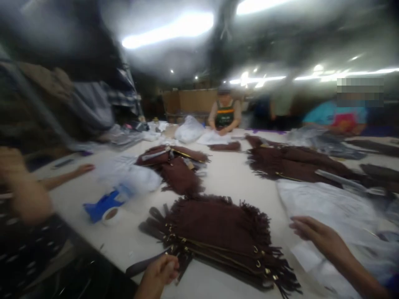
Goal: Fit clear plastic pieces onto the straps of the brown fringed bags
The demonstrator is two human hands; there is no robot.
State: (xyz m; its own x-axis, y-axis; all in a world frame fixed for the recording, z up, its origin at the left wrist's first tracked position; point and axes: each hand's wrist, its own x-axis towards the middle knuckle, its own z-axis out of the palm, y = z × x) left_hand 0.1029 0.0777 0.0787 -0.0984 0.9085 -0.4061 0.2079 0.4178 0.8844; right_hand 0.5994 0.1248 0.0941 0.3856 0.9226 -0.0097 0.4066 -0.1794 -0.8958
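Note:
A stack of dark brown fringed bags (218, 234) with gold zips and rings lies on the white table (230, 174) right in front of me. My left hand (160, 272) is at the stack's near left corner, fingers curled around a brown strap (141, 265). My right hand (314, 234) reaches out flat, fingers stretched, over a pile of clear plastic bags (336, 211) to the right of the stack. The picture is blurred by motion.
More brown fringed bags lie further out, one heap in the middle (177, 166) and another at the right (296, 164). A blue tape dispenser (104, 207) sits to the left. A person's arm (67, 176) rests at the left edge. Other people work at the far side.

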